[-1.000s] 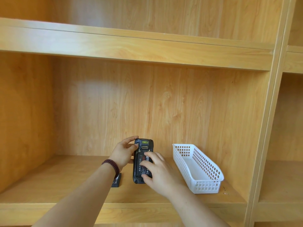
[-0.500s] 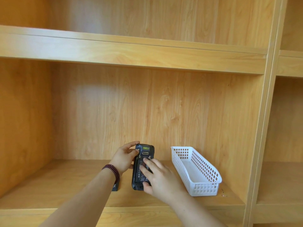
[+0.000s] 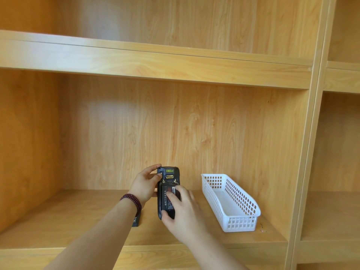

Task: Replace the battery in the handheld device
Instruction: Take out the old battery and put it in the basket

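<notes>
A black handheld device (image 3: 168,175) is held back-side up above the wooden shelf (image 3: 58,221). My left hand (image 3: 145,184) grips its upper left edge, thumb and fingers around the top. A black battery (image 3: 167,197) with a red-and-white label sits in the open back. My right hand (image 3: 181,213) lies over the battery's lower part, fingers pressing on it and thumb at the device's bottom end. A second small black piece (image 3: 136,222) lies on the shelf, mostly hidden under my left wrist.
A long white plastic basket (image 3: 239,219), with nothing in it, stands on the shelf to the right of the device. A wooden upright (image 3: 305,172) closes the compartment on the right; another shelf board (image 3: 155,63) runs above.
My right hand's fingers have slid a little on the battery, which now lies flatter in the device's back. The left hand keeps its grip. The view has shifted slightly.
</notes>
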Motion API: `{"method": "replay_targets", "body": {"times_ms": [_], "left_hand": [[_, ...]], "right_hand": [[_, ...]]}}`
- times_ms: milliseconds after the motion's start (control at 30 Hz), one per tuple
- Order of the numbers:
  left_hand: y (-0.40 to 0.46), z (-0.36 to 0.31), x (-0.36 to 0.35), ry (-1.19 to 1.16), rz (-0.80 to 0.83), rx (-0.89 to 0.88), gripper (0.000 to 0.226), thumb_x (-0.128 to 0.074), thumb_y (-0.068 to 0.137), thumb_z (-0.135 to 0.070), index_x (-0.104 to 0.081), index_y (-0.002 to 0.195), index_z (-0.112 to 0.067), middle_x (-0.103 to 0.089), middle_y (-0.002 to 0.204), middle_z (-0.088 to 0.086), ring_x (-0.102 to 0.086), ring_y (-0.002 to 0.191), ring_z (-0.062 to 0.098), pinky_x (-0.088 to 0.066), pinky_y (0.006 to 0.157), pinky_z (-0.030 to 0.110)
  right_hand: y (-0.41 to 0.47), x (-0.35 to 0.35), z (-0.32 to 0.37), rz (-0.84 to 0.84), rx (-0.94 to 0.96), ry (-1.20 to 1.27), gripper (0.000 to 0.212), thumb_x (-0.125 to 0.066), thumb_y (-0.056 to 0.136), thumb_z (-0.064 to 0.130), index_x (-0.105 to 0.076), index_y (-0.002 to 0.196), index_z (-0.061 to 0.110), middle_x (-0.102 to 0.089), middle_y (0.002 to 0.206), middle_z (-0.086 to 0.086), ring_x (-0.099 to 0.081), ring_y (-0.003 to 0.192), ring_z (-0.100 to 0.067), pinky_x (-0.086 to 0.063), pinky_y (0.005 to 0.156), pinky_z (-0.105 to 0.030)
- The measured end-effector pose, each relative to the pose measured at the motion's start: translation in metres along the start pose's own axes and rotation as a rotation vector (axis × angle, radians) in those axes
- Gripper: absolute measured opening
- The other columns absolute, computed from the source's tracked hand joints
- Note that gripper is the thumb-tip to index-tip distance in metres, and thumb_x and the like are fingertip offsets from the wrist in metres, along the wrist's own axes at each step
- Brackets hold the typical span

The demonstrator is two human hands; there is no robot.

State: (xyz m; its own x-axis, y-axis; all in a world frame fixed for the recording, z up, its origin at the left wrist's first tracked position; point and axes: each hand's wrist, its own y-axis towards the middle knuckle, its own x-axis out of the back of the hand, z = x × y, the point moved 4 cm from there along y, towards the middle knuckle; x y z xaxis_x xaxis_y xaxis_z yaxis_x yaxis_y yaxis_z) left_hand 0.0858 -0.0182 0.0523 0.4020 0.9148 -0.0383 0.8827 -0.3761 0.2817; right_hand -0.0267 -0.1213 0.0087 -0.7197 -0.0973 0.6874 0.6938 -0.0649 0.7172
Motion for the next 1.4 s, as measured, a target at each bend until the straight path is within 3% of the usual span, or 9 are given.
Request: {"method": "replay_targets", "body": {"times_ms": [133,300,400,667,833,967,1133,1267,1400], "left_hand": [[0.000,0.001,-0.002,-0.001,-0.011,-0.008,0.029,-0.052,0.098,-0.008,-0.059,0.121,-0.025,-0.073,0.101,0.008,-0.070,0.086,0.021,-0.061,0.063,0.038],[-0.001,0.005,-0.002,-0.006,0.004,-0.008,0.031,-0.053,0.098,-0.007,-0.059,0.123,-0.025,-0.074,0.104,0.009,-0.071,0.092,0.025,-0.062,0.069,0.042],[0.000,0.008,0.000,-0.010,0.005,-0.010,0.032,-0.053,0.098,-0.008,-0.060,0.124,-0.025,-0.074,0.105,0.010,-0.071,0.091,0.024,-0.062,0.069,0.043],[0.006,0.010,0.000,-0.027,-0.013,-0.012,0.031,-0.055,0.098,-0.009,-0.060,0.124,-0.025,-0.073,0.104,0.011,-0.069,0.085,0.021,-0.061,0.062,0.035],[0.012,0.011,-0.007,-0.044,-0.007,-0.007,0.031,-0.054,0.098,-0.008,-0.059,0.124,-0.024,-0.073,0.103,0.010,-0.069,0.083,0.020,-0.061,0.060,0.034],[0.015,0.014,-0.014,-0.055,0.003,-0.005,0.032,-0.053,0.098,-0.008,-0.059,0.125,-0.023,-0.074,0.102,0.011,-0.070,0.086,0.022,-0.061,0.061,0.035],[0.016,0.011,-0.018,-0.052,0.009,-0.016,0.032,-0.053,0.098,-0.008,-0.059,0.126,-0.023,-0.074,0.100,0.009,-0.070,0.081,0.019,-0.061,0.060,0.032],[0.016,0.005,-0.016,-0.026,0.008,-0.023,0.035,-0.053,0.098,-0.011,-0.056,0.131,-0.024,-0.075,0.098,0.005,-0.070,0.081,0.017,-0.061,0.069,0.038],[0.012,-0.001,-0.011,-0.031,-0.003,-0.026,0.035,-0.054,0.098,-0.010,-0.056,0.131,-0.024,-0.074,0.093,0.001,-0.070,0.076,0.013,-0.061,0.069,0.039]], "right_hand": [[0.002,-0.005,0.009,-0.026,-0.253,0.177,0.048,-0.057,0.082,0.056,-0.054,0.120,0.026,-0.043,0.121,0.004,-0.054,0.104,-0.018,-0.055,0.074,-0.029],[0.009,-0.008,0.016,-0.013,-0.397,0.221,0.036,-0.063,0.083,0.040,-0.051,0.113,0.023,-0.044,0.111,0.000,-0.052,0.103,-0.021,-0.052,0.083,-0.030],[0.012,-0.011,0.017,0.028,-0.465,0.242,0.042,-0.064,0.080,0.037,-0.048,0.117,0.025,-0.044,0.112,-0.001,-0.051,0.105,-0.021,-0.052,0.085,-0.031],[0.011,-0.008,0.014,0.091,-0.452,0.170,0.058,-0.065,0.081,0.038,-0.042,0.133,0.026,-0.047,0.113,-0.005,-0.051,0.105,-0.022,-0.050,0.082,-0.028],[0.010,-0.003,0.006,0.107,-0.473,0.205,0.055,-0.063,0.078,0.039,-0.046,0.129,0.027,-0.050,0.110,-0.003,-0.054,0.102,-0.023,-0.050,0.078,-0.029],[0.019,0.007,0.001,0.055,-0.445,0.242,0.053,-0.060,0.075,0.037,-0.047,0.126,0.030,-0.047,0.107,0.000,-0.056,0.093,-0.022,-0.047,0.066,-0.028],[0.031,0.020,-0.006,-0.021,-0.406,0.297,0.054,-0.063,0.075,0.035,-0.048,0.127,0.031,-0.044,0.108,0.002,-0.053,0.101,-0.019,-0.052,0.075,-0.030],[0.046,0.046,-0.037,-0.054,-0.442,0.318,0.055,-0.069,0.077,0.037,-0.050,0.129,0.028,-0.047,0.115,0.001,-0.052,0.100,-0.016,-0.051,0.079,-0.031],[0.056,0.060,-0.093,-0.008,-0.560,0.283,0.051,-0.071,0.076,0.032,-0.055,0.123,0.022,-0.049,0.107,-0.003,-0.058,0.089,-0.023,-0.052,0.070,-0.033]]}}
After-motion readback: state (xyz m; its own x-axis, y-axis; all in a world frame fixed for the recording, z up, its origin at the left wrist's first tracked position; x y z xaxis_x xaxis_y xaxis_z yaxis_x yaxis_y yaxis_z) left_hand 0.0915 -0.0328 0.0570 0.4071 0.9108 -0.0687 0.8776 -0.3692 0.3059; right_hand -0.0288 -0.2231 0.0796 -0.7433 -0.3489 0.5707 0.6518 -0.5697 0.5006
